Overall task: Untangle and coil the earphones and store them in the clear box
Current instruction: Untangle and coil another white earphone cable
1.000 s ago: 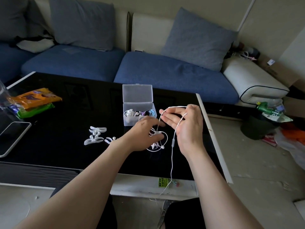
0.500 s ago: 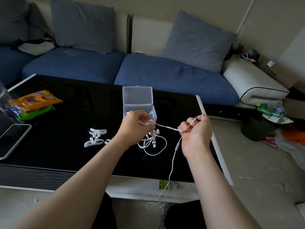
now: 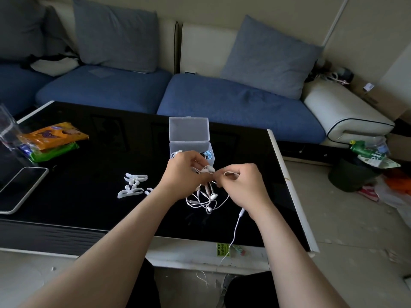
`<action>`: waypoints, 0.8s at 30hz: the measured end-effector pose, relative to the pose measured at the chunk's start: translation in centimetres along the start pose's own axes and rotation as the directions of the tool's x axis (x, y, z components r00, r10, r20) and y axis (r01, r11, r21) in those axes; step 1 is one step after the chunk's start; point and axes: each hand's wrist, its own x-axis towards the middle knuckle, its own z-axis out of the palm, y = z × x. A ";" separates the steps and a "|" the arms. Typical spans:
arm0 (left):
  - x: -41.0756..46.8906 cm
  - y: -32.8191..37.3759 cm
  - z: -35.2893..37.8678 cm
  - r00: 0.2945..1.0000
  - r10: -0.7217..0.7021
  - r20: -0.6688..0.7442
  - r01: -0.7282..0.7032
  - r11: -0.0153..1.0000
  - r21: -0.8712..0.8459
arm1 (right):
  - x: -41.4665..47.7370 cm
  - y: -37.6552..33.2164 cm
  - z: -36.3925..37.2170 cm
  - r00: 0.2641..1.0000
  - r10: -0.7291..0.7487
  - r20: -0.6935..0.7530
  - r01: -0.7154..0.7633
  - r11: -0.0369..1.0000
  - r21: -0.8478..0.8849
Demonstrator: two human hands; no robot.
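Note:
White wired earphones (image 3: 206, 202) hang in a tangle just above the black table, their loops and buds dangling between my hands. My left hand (image 3: 185, 172) pinches part of the cable at the top of the tangle. My right hand (image 3: 241, 185) pinches the cable close beside it, fingertips nearly touching the left. One strand with the inline remote (image 3: 241, 212) trails down past the table's front edge. The clear box (image 3: 191, 141) stands open just behind my hands, lid upright, with coiled earphones inside, one blue.
White ear hooks and tips (image 3: 133, 185) lie on the black table (image 3: 89, 196) left of my hands. A phone (image 3: 20, 187) and snack packets (image 3: 53, 138) sit at the far left. A blue sofa (image 3: 222, 103) stands behind; a bin and litter (image 3: 355, 172) to the right.
My hands have come together from holding a cable stretch taut between them. The tangle now dangles directly under both hands, and the view has shifted slightly.

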 end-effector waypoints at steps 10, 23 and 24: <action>-0.1 0.8 -0.3 0.960 -0.148 0.236 0.229 0.901 -0.368 | 0.8 1.2 0.8 0.957 -0.252 -0.142 0.241 0.966 -0.090; -0.2 0.7 -0.4 0.969 -0.056 0.239 0.130 0.943 -0.308 | 1.2 1.2 0.9 0.992 -0.122 -0.012 0.122 0.990 0.069; -0.2 0.8 -0.5 0.964 -0.038 0.265 0.119 0.947 -0.297 | 1.2 1.2 0.8 0.993 -0.118 -0.010 0.119 0.990 0.079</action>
